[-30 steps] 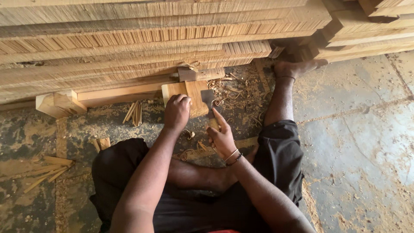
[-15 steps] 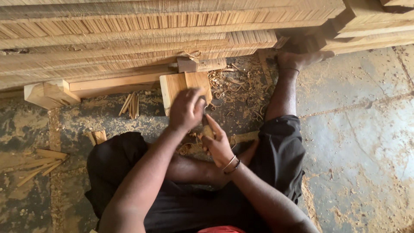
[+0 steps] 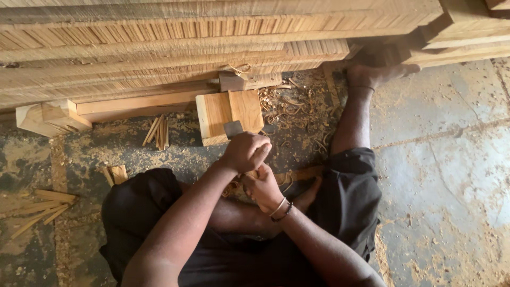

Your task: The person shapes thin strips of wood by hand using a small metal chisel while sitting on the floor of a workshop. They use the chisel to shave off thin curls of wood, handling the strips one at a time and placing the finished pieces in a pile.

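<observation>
Splitting step: left hand clenched on a grey metal blade above a pale square wooden block; right hand grips a thin wood strip, needing a steady downward stroke.

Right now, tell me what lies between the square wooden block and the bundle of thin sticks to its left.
In the head view, only bare floor dusted with sawdust lies between the wooden block and the thin sticks.
</observation>
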